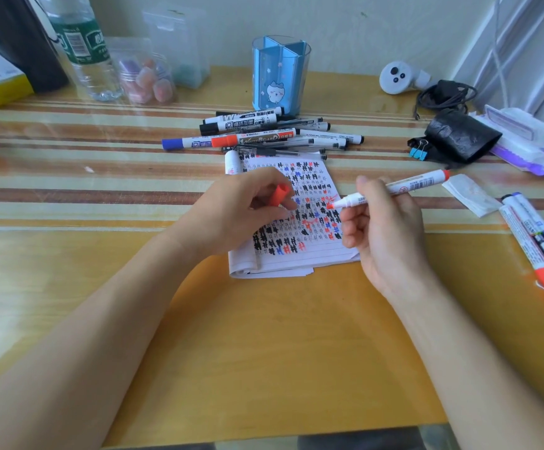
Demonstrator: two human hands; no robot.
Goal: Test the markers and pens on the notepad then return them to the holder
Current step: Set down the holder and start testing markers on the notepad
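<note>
Striped cloth covers the yellow table [264,336], where the notepad [296,222], full of hash marks, lies under both hands. Right hand [384,228] grips an uncapped red marker [394,190], tip over the page; left hand [241,206] pinches its red cap [278,194]. Behind, loose markers and pens [264,134] lie before the blue holder [280,76]
</note>
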